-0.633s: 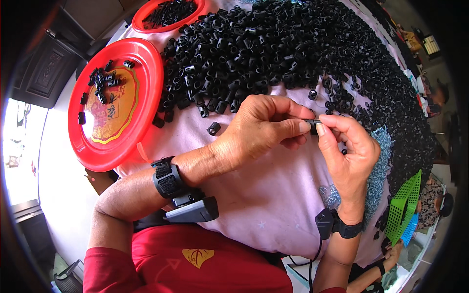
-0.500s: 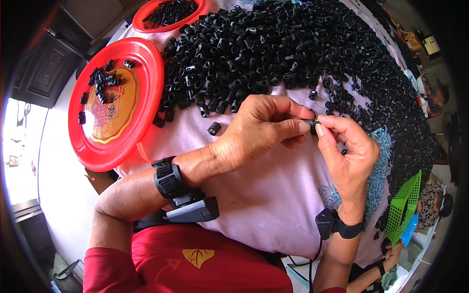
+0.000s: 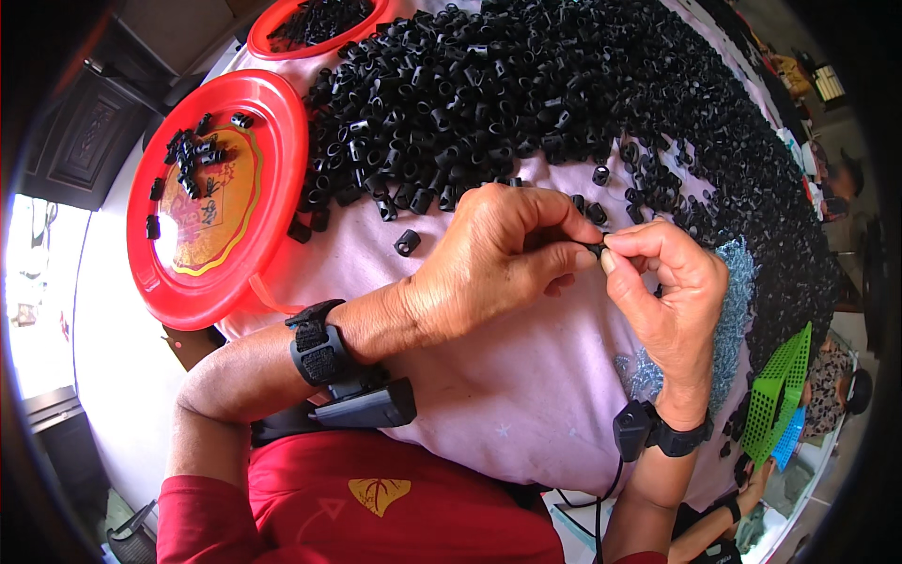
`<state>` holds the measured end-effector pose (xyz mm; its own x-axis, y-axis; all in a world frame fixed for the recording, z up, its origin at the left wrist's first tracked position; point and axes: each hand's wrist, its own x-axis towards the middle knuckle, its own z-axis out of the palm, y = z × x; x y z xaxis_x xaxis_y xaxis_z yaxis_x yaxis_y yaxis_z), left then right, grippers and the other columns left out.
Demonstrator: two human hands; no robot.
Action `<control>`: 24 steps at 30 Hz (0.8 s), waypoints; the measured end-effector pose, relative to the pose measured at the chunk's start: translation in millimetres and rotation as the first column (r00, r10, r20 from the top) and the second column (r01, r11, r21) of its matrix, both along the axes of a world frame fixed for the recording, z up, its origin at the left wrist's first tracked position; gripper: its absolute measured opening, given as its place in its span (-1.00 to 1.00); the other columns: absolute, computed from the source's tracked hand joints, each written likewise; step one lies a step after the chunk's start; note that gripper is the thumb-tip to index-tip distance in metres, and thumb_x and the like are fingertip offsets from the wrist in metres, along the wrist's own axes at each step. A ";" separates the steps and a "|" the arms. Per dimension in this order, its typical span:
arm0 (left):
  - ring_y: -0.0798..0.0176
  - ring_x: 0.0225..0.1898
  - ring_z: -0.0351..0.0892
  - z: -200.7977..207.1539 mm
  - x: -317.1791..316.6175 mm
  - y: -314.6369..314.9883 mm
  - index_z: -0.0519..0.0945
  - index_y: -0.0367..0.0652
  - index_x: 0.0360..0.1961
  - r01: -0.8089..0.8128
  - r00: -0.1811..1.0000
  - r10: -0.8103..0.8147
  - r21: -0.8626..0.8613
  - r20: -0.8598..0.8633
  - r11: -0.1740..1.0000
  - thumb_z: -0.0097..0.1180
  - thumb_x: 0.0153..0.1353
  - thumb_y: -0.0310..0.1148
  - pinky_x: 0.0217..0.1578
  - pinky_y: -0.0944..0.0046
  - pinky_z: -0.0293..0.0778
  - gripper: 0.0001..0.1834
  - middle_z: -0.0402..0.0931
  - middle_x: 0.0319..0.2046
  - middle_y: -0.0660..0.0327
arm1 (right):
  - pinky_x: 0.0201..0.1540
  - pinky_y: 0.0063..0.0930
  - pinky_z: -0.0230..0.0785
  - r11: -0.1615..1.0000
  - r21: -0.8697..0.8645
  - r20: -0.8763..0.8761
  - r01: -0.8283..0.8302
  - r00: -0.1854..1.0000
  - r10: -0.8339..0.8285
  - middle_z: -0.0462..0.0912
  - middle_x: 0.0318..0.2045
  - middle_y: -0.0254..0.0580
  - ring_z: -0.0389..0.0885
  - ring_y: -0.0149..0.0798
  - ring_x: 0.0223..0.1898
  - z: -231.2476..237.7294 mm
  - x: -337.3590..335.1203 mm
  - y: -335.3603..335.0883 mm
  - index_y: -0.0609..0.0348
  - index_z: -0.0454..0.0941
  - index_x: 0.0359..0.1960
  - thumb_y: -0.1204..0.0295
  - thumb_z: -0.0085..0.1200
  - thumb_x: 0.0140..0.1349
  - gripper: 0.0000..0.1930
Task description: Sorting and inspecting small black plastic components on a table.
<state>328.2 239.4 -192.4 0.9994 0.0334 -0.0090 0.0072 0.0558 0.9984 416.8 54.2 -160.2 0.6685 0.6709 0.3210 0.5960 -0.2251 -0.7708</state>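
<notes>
Above the pink cloth, my left hand (image 3: 493, 263) and my right hand (image 3: 675, 296) meet fingertip to fingertip. Both pinch one small black plastic piece (image 3: 596, 249) between thumb and index finger. Most of that piece is covered by the fingers, so its exact shape does not show. Just beyond the fingertips spreads a big heap of short black plastic sleeves (image 3: 460, 103) with open ends. One loose black sleeve (image 3: 407, 242) lies on the cloth near my left wrist. Another single sleeve (image 3: 600, 175) sits a little past my fingers.
At the left a red plate (image 3: 296, 141) holds several assembled black pieces (image 3: 193, 160). Behind it, a second red plate (image 3: 256, 39) carries more. Shiny pale-blue small bits (image 3: 738, 291) are piled right of my right hand. Beyond are a green basket (image 3: 775, 395) and another person's arm (image 3: 719, 526).
Both hands stay together, with the fingertips closing further over the black piece, which shows less now. The right hand has tilted slightly. The whole view has shifted a little.
</notes>
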 end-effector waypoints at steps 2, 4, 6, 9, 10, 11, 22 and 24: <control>0.49 -0.38 0.64 -2.1 -0.3 -4.1 0.65 -0.37 -0.08 -0.033 0.999 0.032 0.045 0.012 0.998 0.23 0.35 -0.50 -0.33 0.44 0.61 -0.82 0.66 -0.38 0.28 | -0.39 -0.61 0.46 1.000 0.014 0.011 -0.001 1.000 0.000 0.69 -0.46 -0.26 0.60 -0.52 -0.47 -3.6 0.5 0.8 0.28 0.65 -0.33 0.70 0.27 0.11 -0.88; 0.49 -0.38 0.64 -3.0 0.0 -6.0 0.64 -0.37 -0.08 -0.063 0.998 0.061 0.088 0.027 0.994 0.23 0.34 -0.50 -0.33 0.44 0.61 -0.82 0.65 -0.39 0.28 | -0.39 -0.60 0.46 1.000 0.027 0.024 0.002 1.000 -0.002 0.69 -0.46 -0.25 0.60 -0.51 -0.47 -4.5 1.2 2.0 0.29 0.65 -0.32 0.69 0.27 0.12 -0.89; 0.49 -0.37 0.64 -2.9 1.4 -6.4 0.63 -0.37 -0.07 -0.082 0.996 0.077 0.122 0.044 0.989 0.23 0.35 -0.46 -0.30 0.43 0.62 -0.79 0.66 -0.37 0.27 | -0.39 -0.59 0.46 1.000 -0.019 0.050 0.025 0.998 -0.024 0.70 -0.43 -0.23 0.61 -0.50 -0.48 -3.4 1.6 2.5 0.28 0.67 -0.28 0.68 0.27 0.14 -0.87; 0.48 -0.35 0.64 1.2 9.0 -7.3 0.61 -0.38 -0.05 -0.075 0.997 0.071 -0.104 -0.038 0.992 0.22 0.37 -0.43 -0.28 0.44 0.62 -0.76 0.66 -0.33 0.26 | -0.38 -0.56 0.47 0.996 0.015 0.035 0.091 0.995 -0.092 0.72 -0.36 -0.20 0.64 -0.42 -0.43 -4.7 0.4 3.8 0.26 0.69 -0.20 0.66 0.28 0.13 -0.81; 0.47 -0.32 0.65 0.0 9.3 -7.6 0.60 -0.36 -0.04 -0.079 0.996 0.070 -0.180 -0.058 0.980 0.20 0.39 -0.39 -0.24 0.43 0.62 -0.75 0.66 -0.29 0.25 | -0.38 -0.56 0.47 0.996 0.017 0.035 0.089 0.995 -0.089 0.72 -0.36 -0.20 0.64 -0.42 -0.43 -1.9 -1.1 6.1 0.26 0.69 -0.20 0.66 0.28 0.13 -0.81; 0.47 -0.32 0.65 -2.0 9.9 -6.7 0.60 -0.36 -0.04 -0.082 0.996 0.073 -0.179 -0.058 0.981 0.20 0.39 -0.39 -0.24 0.43 0.62 -0.75 0.66 -0.29 0.25 | -0.35 -0.51 0.49 0.996 -0.021 0.154 0.083 0.985 -0.079 0.72 -0.31 -0.18 0.65 -0.34 -0.37 3.5 -3.3 9.4 0.25 0.69 -0.17 0.65 0.29 0.10 -0.77; 0.42 -0.21 0.66 -6.0 11.9 -0.2 0.65 -0.24 -0.08 0.029 0.984 -0.105 -0.450 -0.144 0.892 0.18 0.43 -0.21 -0.06 0.35 0.57 -0.72 0.68 -0.24 0.26 | -0.16 -0.30 0.54 0.992 -0.124 0.470 0.035 0.882 0.028 0.72 -0.18 -0.11 0.66 -0.09 -0.24 5.6 -4.9 10.6 0.24 0.67 -0.02 0.63 0.35 -0.01 -0.58; 0.42 -0.20 0.66 -8.9 11.3 1.4 0.65 -0.23 -0.08 0.034 0.986 -0.103 -0.447 -0.130 0.894 0.17 0.43 -0.20 -0.04 0.34 0.56 -0.71 0.68 -0.23 0.26 | -0.15 -0.30 0.55 0.993 -0.101 0.407 0.054 0.913 -0.009 0.72 -0.18 -0.11 0.65 -0.10 -0.23 5.9 -8.8 12.3 0.24 0.66 0.00 0.62 0.37 -0.03 -0.54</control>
<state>339.5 240.8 -201.3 0.9852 -0.0768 -0.1530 0.1709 0.4845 0.8579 407.9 66.5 -154.3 0.5174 0.6974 0.4959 0.8433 -0.3170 -0.4340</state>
